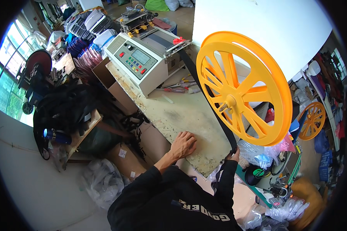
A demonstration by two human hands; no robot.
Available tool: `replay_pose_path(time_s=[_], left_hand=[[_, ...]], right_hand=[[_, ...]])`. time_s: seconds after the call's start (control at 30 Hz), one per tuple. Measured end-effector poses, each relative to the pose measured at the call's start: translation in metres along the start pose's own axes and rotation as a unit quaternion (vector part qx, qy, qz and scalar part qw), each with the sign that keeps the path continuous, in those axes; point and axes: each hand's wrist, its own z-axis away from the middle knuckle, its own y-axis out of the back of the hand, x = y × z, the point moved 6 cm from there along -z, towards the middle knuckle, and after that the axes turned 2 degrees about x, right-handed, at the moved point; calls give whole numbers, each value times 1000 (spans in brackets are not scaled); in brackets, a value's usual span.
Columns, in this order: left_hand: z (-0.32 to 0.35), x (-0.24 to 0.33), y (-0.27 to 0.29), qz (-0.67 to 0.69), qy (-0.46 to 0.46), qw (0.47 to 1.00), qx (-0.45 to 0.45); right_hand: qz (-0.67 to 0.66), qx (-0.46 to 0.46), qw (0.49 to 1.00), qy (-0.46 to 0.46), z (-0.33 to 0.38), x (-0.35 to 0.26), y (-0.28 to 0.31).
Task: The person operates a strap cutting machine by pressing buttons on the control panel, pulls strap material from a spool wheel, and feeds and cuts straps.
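Observation:
My left hand (183, 145) rests on the worn tabletop (173, 115) near its front edge, palm down, fingers loosely bent and nothing visible in them. At the table's right corner, my right hand (234, 154) is closed on a black webbing strap (228, 134). The strap runs down from a white cutting machine (138, 57), passing beside a large yellow reel (245, 90). Below my right hand, more of the strap hangs down past the table edge. My right fingers are partly hidden by the strap and sleeve.
Screwdrivers and pliers (181, 85) lie beside the machine. A heap of black strapping (65, 107) sits on a wooden board at left. Clear plastic bags (102, 181) lie on the floor. At right stand a green-edged bench (254, 188) and a smaller orange reel (313, 120).

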Motion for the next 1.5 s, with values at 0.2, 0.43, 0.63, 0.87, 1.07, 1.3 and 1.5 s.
replay_pose_path(time_s=[0.2,0.43,0.63,0.87,1.07,1.3,1.5], left_hand=[[1,1,0,0,1,1000,-9],[1,0,-1,-7,10,1000,-14],[-2,-1,-2,-5,11,1000,-20],[-3,2,1,-11,16,1000,-9],[-4,4,1,-12,12,1000,-6],[-4,4,1,-7,17,1000,-8],[-4,5,4,-9,19,1000,-1]], right_hand=[[-4,-1,999,36,-5,-9,4],[9,-57,998,23,-8,-10,1],[10,-166,986,31,1,23,0],[64,-183,981,-23,10,9,7],[77,-82,991,-77,3,21,19],[139,-19,985,-97,2,35,43],[107,103,988,-42,7,36,85]])
